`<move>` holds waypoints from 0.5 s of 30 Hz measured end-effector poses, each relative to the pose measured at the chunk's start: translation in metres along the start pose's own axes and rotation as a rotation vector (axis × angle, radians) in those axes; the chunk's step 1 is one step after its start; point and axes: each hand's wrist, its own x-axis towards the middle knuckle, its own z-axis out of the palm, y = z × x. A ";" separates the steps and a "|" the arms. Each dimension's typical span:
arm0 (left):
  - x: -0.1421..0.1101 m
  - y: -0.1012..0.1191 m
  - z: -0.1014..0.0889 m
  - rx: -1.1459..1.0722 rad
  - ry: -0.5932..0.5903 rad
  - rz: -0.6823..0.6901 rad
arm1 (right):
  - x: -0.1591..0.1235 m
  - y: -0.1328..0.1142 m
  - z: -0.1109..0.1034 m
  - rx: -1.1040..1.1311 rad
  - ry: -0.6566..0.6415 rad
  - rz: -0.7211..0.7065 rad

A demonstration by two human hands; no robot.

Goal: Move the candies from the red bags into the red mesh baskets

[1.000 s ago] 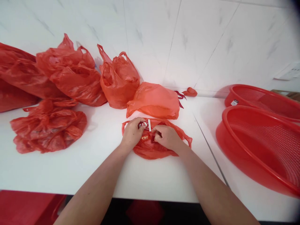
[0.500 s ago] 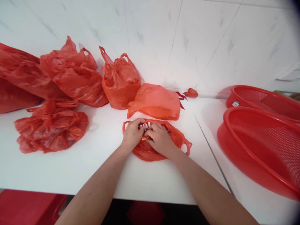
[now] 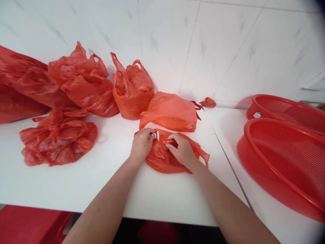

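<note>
On the white table lies a red plastic bag [image 3: 162, 161], spread out with its handle loop toward the right. My left hand [image 3: 142, 144] is closed at the bag's left side around a small red-and-white printed item [image 3: 154, 136] with a white end; its exact kind is unclear. Over the bag's middle, my right hand [image 3: 181, 149] has its thumb and fingers bent together on a fold of the red plastic. Whatever lies inside the bag is mostly hidden by the film and my hands.
Just behind lies another red bag [image 3: 170, 112]. Several filled red bags [image 3: 133, 89] stand along the tiled wall to the left, with a bunched red bag [image 3: 61, 139] nearer. Two red mesh baskets [image 3: 276, 162] occupy the right side. A small red knotted piece [image 3: 208, 102] lies by the wall.
My right hand has moved slightly right, away from my left hand. The yellow print between the hands is covered by red plastic now. My left hand keeps the small printed item.
</note>
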 end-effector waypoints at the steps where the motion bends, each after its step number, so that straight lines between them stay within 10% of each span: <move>1: 0.001 -0.001 -0.003 0.029 0.022 0.008 | 0.000 -0.001 0.000 0.009 0.028 0.021; 8: -0.002 0.016 -0.016 -0.061 0.137 0.093 | 0.002 0.005 -0.002 0.051 0.144 0.169; 15: -0.013 0.029 -0.008 -0.115 -0.149 0.303 | 0.004 0.012 0.001 0.041 0.235 0.206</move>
